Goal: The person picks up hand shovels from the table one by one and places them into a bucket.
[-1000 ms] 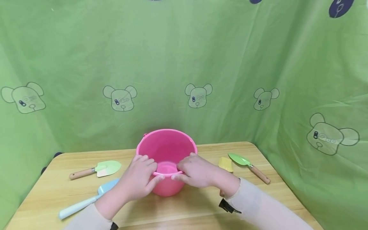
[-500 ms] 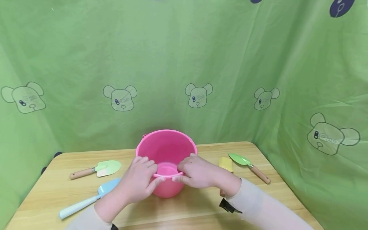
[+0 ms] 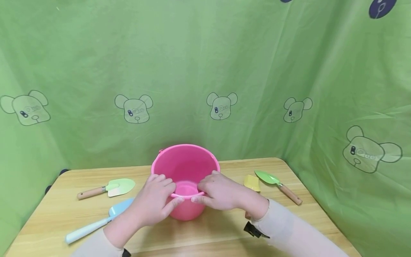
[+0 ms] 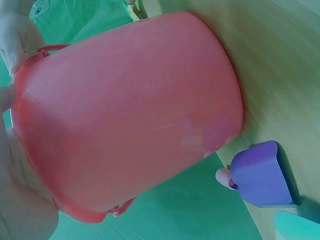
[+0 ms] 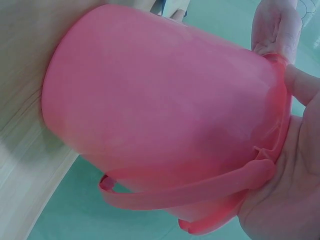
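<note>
A pink bucket (image 3: 187, 213) stands on the wooden table, its mouth facing up toward the head camera and no contents visible in the part that shows. My left hand (image 3: 157, 198) grips the near rim on its left side, thumb outside and fingers curled over into the bucket. On the right side of that rim, my right hand (image 3: 219, 191) holds on the same way, its thumbtip a short gap from the left one. In the right wrist view the pink bail handle (image 5: 190, 192) hangs down along the bucket's outer wall. Both hands hide part of the rim.
Left of the bucket lie a pale green trowel (image 3: 120, 187) with a wooden handle and a light blue scoop (image 3: 88, 230), partly behind my left arm. On the right lie a yellow blade (image 3: 252, 182) and a green trowel (image 3: 290, 194). Green fabric (image 3: 179, 71) closes the back and sides.
</note>
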`<state>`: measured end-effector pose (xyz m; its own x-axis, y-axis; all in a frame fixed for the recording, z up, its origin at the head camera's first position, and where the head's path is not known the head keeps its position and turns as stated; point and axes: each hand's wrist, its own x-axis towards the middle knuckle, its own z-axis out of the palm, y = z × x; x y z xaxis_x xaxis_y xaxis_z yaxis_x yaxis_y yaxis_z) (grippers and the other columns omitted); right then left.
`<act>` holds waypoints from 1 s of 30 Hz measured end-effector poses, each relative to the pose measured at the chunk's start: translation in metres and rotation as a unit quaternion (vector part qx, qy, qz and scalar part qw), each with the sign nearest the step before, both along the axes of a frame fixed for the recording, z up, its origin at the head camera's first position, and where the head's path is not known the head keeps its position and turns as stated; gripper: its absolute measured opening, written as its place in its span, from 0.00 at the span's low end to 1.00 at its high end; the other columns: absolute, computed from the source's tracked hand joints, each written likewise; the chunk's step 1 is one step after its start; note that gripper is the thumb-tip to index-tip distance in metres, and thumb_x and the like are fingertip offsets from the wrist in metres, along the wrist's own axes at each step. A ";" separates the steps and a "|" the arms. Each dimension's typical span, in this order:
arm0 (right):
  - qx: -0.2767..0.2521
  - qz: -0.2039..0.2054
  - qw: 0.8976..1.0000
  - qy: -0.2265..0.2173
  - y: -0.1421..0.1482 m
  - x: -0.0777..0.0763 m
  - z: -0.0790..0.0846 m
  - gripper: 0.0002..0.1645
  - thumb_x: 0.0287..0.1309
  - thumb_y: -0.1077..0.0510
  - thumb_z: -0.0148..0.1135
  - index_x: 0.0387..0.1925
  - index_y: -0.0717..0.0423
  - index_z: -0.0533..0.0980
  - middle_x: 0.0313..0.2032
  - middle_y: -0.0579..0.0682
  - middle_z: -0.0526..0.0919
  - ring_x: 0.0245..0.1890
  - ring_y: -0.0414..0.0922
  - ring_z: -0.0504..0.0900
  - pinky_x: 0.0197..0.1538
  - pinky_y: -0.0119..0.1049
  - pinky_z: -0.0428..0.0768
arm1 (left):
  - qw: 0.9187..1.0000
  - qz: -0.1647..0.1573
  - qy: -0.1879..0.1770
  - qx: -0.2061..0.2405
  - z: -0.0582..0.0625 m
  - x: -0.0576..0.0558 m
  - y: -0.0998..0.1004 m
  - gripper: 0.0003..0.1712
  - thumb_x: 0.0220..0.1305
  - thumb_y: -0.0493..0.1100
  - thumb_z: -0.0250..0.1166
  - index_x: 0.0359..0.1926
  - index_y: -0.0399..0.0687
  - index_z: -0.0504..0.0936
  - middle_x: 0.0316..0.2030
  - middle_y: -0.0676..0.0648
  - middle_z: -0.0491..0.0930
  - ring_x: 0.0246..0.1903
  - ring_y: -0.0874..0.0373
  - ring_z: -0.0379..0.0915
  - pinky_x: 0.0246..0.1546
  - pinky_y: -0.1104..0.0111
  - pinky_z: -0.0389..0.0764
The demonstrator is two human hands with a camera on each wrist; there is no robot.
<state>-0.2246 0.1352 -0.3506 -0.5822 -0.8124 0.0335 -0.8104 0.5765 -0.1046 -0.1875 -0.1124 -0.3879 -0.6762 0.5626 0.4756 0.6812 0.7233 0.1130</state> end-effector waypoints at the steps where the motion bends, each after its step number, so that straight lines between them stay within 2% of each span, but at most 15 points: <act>1: -0.001 0.000 1.000 0.001 0.000 0.000 0.000 0.25 0.70 0.33 0.50 0.22 0.40 0.68 0.20 0.34 0.68 0.26 0.36 0.67 0.44 0.37 0.66 | 1.000 -0.001 -0.001 0.001 0.000 0.000 -0.001 0.20 0.70 0.62 0.57 0.26 0.57 0.71 0.24 0.61 0.62 0.30 0.61 0.58 0.46 0.60 0.64; 11: -0.005 -0.007 1.000 -0.007 0.000 0.001 0.000 0.25 0.70 0.32 0.49 0.22 0.40 0.69 0.20 0.35 0.69 0.27 0.37 0.68 0.44 0.38 0.66 | 1.000 -0.011 -0.018 0.011 0.002 0.000 -0.003 0.20 0.70 0.62 0.58 0.27 0.58 0.71 0.24 0.61 0.65 0.31 0.62 0.58 0.47 0.61 0.65; 19: -0.007 -0.009 1.000 -0.013 -0.001 0.000 0.002 0.25 0.69 0.33 0.51 0.21 0.41 0.69 0.20 0.36 0.68 0.27 0.38 0.67 0.45 0.38 0.66 | 1.000 -0.014 -0.007 0.020 0.000 -0.001 -0.004 0.19 0.68 0.61 0.60 0.26 0.57 0.71 0.23 0.59 0.67 0.31 0.62 0.58 0.47 0.62 0.65; 24: -0.005 -0.014 1.000 -0.016 -0.001 0.000 0.002 0.25 0.69 0.33 0.51 0.21 0.41 0.69 0.20 0.36 0.68 0.27 0.38 0.67 0.45 0.38 0.66 | 1.000 -0.020 -0.009 0.012 0.001 -0.002 -0.005 0.19 0.69 0.62 0.59 0.27 0.56 0.73 0.24 0.58 0.69 0.31 0.62 0.60 0.47 0.61 0.66; 30: -0.006 -0.012 1.000 -0.018 -0.001 0.000 0.003 0.26 0.69 0.32 0.50 0.21 0.41 0.69 0.19 0.36 0.68 0.26 0.37 0.67 0.45 0.38 0.66 | 0.999 -0.027 -0.027 -0.011 0.009 -0.003 -0.007 0.18 0.69 0.61 0.60 0.27 0.56 0.75 0.24 0.62 0.66 0.30 0.64 0.60 0.46 0.62 0.67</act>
<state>-0.2243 0.1338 -0.3476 -0.6024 -0.7979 0.0216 -0.7920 0.5940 -0.1413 -0.1903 -0.1198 -0.3790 -0.6700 0.6082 0.4258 0.7118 0.6891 0.1358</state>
